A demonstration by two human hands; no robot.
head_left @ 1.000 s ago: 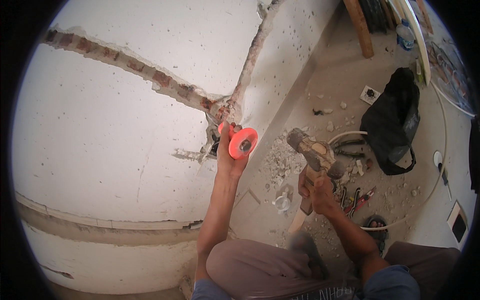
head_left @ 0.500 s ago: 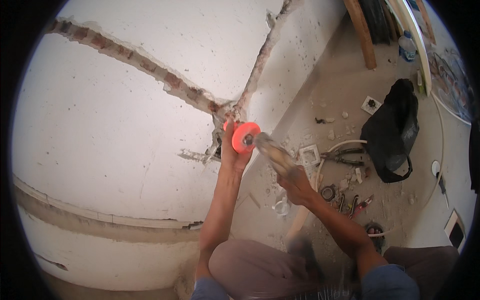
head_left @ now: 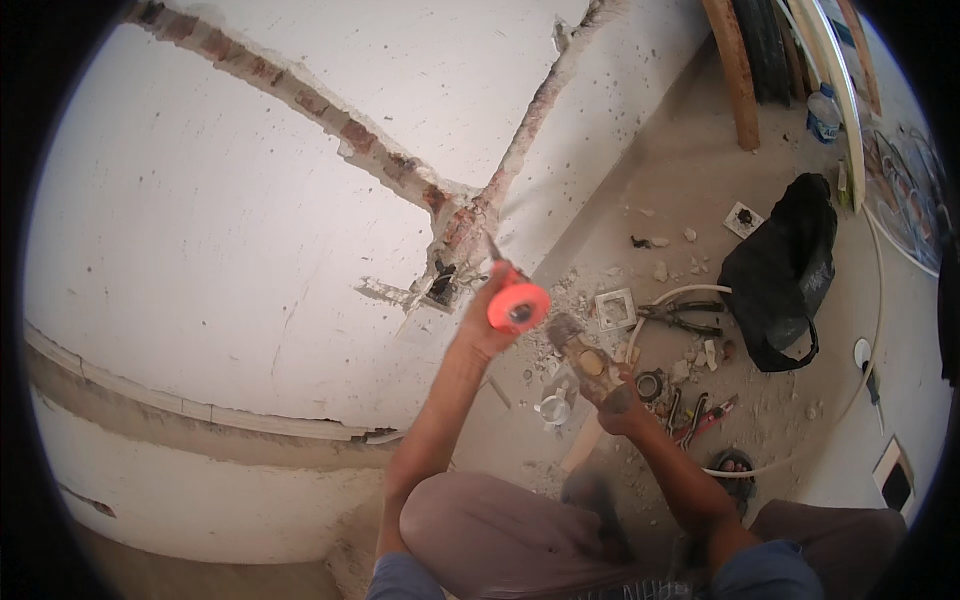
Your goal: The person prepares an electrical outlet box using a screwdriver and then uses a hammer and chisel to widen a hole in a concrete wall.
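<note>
My left hand (head_left: 483,322) is wrapped round a chisel (head_left: 520,308) with a bright orange-red round guard at its struck end. Its dark steel tip points up toward the broken-out junction of two grooves (head_left: 465,215) in the white wall; whether it touches the wall I cannot tell. To the right of the guard, a hammer (head_left: 590,362) with a worn metal head is gripped in my right hand (head_left: 622,408). A gap separates hammer and chisel guard. Most of the hammer's handle is hidden. Just left of the chisel, a dark ragged hole (head_left: 440,283) opens in the wall.
Rubble, a white square frame (head_left: 615,310), pliers (head_left: 685,315), a tape roll (head_left: 650,385) and a red-handled tool (head_left: 715,415) lie on the dusty floor to the right. Beyond are a black bag (head_left: 785,270), a screwdriver (head_left: 873,390), a pale cable and a water bottle (head_left: 824,113).
The chisel and my left hand have shifted down and right, baring the groove junction and the chisel's tip. The hammer has drawn back, lower and away from the guard.
</note>
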